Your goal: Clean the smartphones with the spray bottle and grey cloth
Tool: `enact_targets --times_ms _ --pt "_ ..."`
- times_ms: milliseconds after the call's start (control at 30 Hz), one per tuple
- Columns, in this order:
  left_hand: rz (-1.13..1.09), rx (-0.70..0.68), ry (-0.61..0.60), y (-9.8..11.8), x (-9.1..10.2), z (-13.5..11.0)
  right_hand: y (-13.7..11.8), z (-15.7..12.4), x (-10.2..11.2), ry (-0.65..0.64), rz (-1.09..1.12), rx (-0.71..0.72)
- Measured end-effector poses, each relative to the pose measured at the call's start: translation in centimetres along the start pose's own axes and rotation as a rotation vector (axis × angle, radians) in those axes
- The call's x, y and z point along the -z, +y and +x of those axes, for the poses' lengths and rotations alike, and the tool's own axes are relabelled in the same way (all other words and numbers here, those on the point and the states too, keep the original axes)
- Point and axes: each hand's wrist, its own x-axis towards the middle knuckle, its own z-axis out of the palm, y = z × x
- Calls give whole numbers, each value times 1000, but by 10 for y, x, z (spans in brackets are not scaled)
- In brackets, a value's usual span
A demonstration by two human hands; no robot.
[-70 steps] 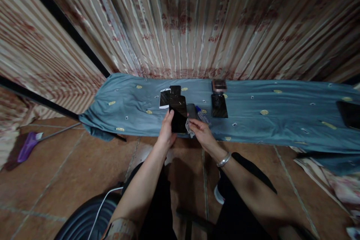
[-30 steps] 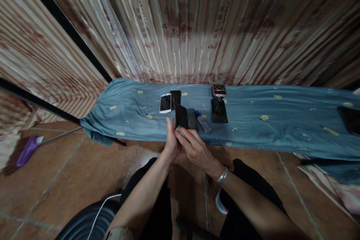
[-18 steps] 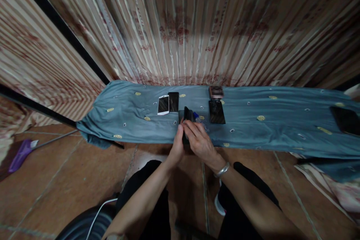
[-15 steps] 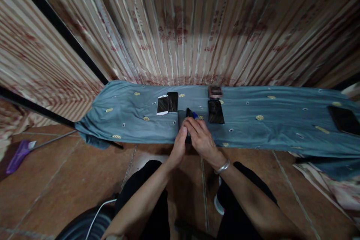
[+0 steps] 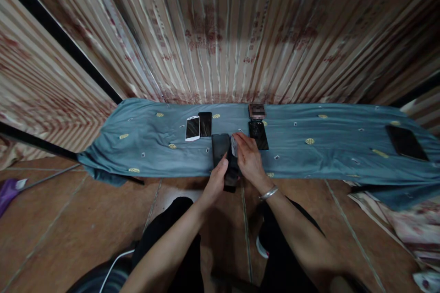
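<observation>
My left hand [image 5: 216,179] is closed on the edge of a dark phone [image 5: 232,171], held tilted over the front edge of the cloth-covered bench. My right hand [image 5: 250,155], with a silver bangle at its wrist, is against the phone's upper right side. Under its fingers shows a small pale grey piece [image 5: 234,146]; its kind I cannot make out. Just behind my left hand a dark grey phone [image 5: 219,144] lies flat. Beyond it are a white-framed phone [image 5: 192,129] and a black phone [image 5: 205,123], side by side.
Right of my hands lies another black phone [image 5: 258,135], with a blurred-out item [image 5: 257,112] behind it. A larger black device [image 5: 406,142] lies at the far right. Blue patterned cloth [image 5: 154,146] covers the bench. A striped curtain [image 5: 220,55] hangs behind, and a purple object [image 5: 8,196] is on the floor.
My hands have come apart a little, and the phone in them has tipped so more of its dark face shows. The blue piece by my right fingers no longer shows; a pale grey one does.
</observation>
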Motion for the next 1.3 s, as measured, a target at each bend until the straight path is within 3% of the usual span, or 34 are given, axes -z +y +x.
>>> enact_targets --times_ms 167,367,800,1033,1300 --pt "-53 79 -28 10 -1 -3 -6 -4 -7 -21 12 10" --pt "-218 56 -36 14 -1 1 -16 -9 -14 -31 15 75" --pt "-247 73 249 24 13 15 -50 -33 -16 -147 56 231" --pt "-221 59 188 37 12 17 -61 -44 -20 -152 74 312" --pt "-194 38 202 45 16 23 -65 -43 -14 -182 99 347"
